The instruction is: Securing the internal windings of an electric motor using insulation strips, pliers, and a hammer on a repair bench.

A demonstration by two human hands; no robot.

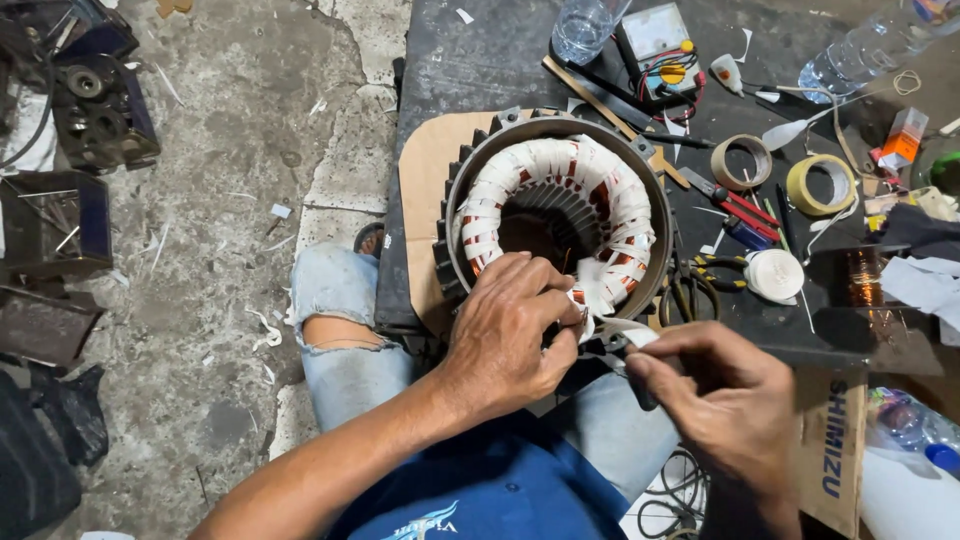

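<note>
Both hands are seen low in the view, at the near rim of a motor stator [555, 215]. The left hand [510, 335] is curled narrow, its fingertips pinched on the white wrapping at the stator's near edge. The right hand [725, 400] is closed around a dark-handled tool [640, 385], and a strip of white tape [615, 328] is seen between the two hands, touching the wrapping; what kind of tool it is cannot be told.

A grey cracked floor [220, 150] is seen on the left, littered with scraps and dark metal parts [95, 105]. A dark bench [480, 60] is shown at the top and right. The stator is set on a sheet of brown cardboard [425, 190] at the bench's near edge, just above the person's knee in torn jeans [340, 300]. Its ribbed metal shell is ringed inside by copper windings bound in white tape.

Further back on the bench a multimeter [660, 45] with red and black leads is laid, with a clear glass [585, 25] beside it and a plastic bottle [860, 45] at the far right. Two rolls of tape [742, 160] [820, 185] are placed right of the stator, red-handled pliers [735, 205] near them, and a white spool [775, 275] just below.
</note>
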